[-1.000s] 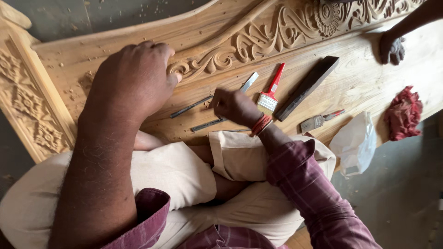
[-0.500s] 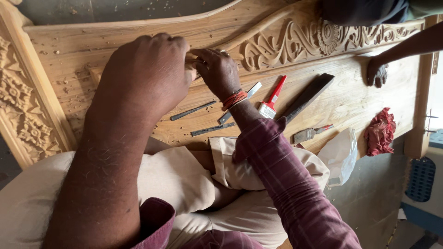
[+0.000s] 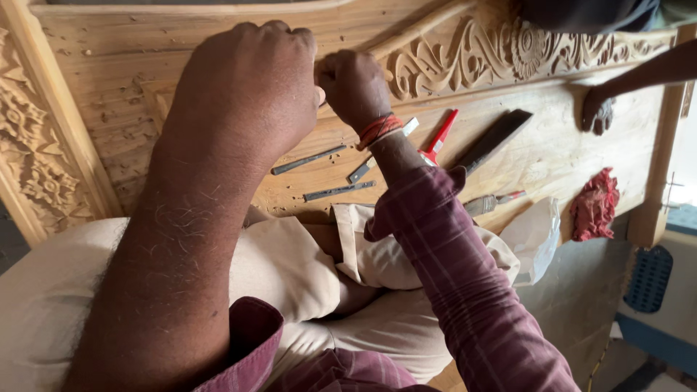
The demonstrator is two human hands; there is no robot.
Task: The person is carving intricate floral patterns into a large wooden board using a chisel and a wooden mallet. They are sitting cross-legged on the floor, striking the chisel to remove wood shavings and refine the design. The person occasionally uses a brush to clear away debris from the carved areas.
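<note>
Over the carved wooden panel [image 3: 218, 51] we have both fists pressed together at its plain upper band. Our left hand [image 3: 247, 87] is curled shut, knuckles up, and whatever it holds is hidden under the fingers. Our right hand [image 3: 353, 86] is clenched too, touching the left at the thumb; we cannot tell what sits inside it.

A second ago our right hand lay down among the loose tools; half a second ago it had risen to meet the left, and now the two are locked close, so we judge the carving stroke is being set at that spot. The view has also swung closer and lower over the forearms.

Below the fists lie three slim steel chisels [image 3: 308, 160], apart from one another, with a red-handled brush [image 3: 438, 138] and a dark flat bar [image 3: 494, 138] just beyond. A red rag [image 3: 594, 203] rests further right, and another person's hand [image 3: 597, 114] leans on the panel.
</note>
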